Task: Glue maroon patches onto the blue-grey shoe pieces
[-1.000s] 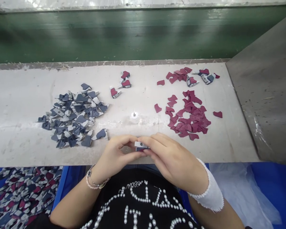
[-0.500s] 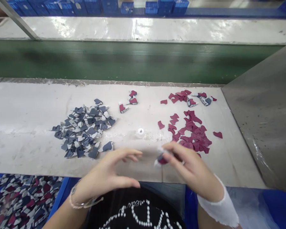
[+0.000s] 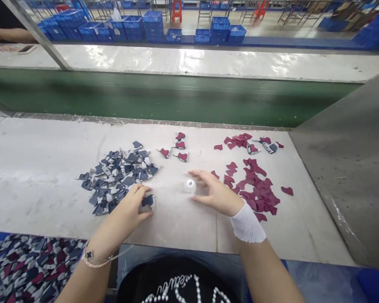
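Observation:
My left hand (image 3: 131,210) is at the right edge of a pile of dark-blue and white plastic pieces (image 3: 126,162). Its thumb and fingers are spread around a single dark-blue and white piece (image 3: 148,201) lying on the table. My right hand (image 3: 216,192), with a white band at the wrist, curves its parted fingers around a small white round bottle (image 3: 190,185) with a dark tip; contact cannot be made out. Beyond the bottle lie several pieces with maroon tops (image 3: 182,157). Loose flat maroon patches (image 3: 259,189) are heaped to the right.
A second cluster of maroon patches (image 3: 238,140) lies at the back right, beside a metal panel (image 3: 347,168). A bin of mixed pieces (image 3: 28,269) stands below the table at left. Across the green belt (image 3: 177,99), another person's arm (image 3: 11,35) rests on the far table.
My right hand has let go of a maroon-topped piece and moved to the bottle. One more such piece lies in the small group. My left hand has shifted left. The view has tilted up.

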